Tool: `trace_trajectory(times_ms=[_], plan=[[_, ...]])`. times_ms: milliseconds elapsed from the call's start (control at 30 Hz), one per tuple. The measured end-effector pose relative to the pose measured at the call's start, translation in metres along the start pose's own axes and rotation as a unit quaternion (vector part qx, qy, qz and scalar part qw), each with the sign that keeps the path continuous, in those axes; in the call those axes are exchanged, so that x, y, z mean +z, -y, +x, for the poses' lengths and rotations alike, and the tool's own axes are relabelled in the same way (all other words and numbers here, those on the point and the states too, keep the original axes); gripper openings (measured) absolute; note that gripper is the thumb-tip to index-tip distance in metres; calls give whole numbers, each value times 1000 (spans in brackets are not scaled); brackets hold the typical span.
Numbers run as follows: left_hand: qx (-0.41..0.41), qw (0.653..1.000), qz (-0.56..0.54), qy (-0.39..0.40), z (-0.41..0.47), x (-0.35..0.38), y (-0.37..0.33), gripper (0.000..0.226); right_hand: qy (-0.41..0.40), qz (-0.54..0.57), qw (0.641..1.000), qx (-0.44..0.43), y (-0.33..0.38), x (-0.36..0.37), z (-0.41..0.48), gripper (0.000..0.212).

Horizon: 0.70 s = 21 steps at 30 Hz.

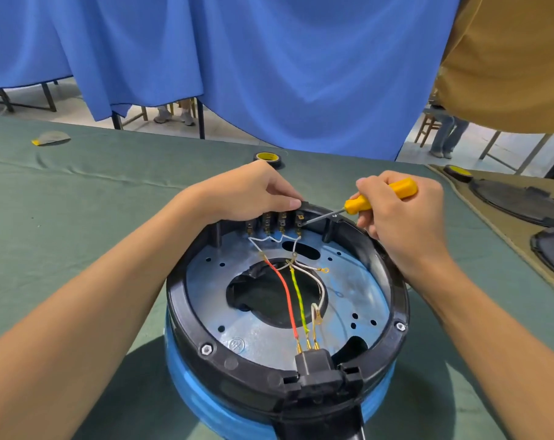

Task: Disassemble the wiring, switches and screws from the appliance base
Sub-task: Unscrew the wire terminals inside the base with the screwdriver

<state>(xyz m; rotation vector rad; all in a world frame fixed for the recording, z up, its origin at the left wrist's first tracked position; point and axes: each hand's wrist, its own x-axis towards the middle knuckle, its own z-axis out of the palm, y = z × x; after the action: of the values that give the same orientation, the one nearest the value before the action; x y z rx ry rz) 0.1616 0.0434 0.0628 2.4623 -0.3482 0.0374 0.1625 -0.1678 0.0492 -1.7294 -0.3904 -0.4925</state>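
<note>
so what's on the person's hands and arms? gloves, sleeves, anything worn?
Nothing worn. Left hand and right hand are bare: no gloves, rings or watch. Left forearm and right forearm are bare down to the frame edge, with no sleeve, strap, cable or marking in view.

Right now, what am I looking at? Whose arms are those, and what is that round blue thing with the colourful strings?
The camera sits on a person's head, so you look down at that person's own two arms. The round thing is an appliance base, opened up on a table with a green cloth. The strings are wires: a red wire, a green-yellow wire and white wires. At the far edge stands a row of small switches. The left hand grips the base's far rim. The right hand holds a yellow-handled screwdriver, its tip at the rightmost switch. Behind lies a roll of tape; on the right lie black lids.
</note>
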Motion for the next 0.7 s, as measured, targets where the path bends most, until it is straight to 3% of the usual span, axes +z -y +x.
trace_trajectory(times_ms=[367, 700], plan=[[-24, 1000, -1, -13, 1, -1, 1, 18, 29, -85, 995, -37, 4, 1, 1, 31], [-18, 1000, 4, -8, -1, -1, -4, 17, 81, -69, 993, 45, 11, 36, 35, 26]])
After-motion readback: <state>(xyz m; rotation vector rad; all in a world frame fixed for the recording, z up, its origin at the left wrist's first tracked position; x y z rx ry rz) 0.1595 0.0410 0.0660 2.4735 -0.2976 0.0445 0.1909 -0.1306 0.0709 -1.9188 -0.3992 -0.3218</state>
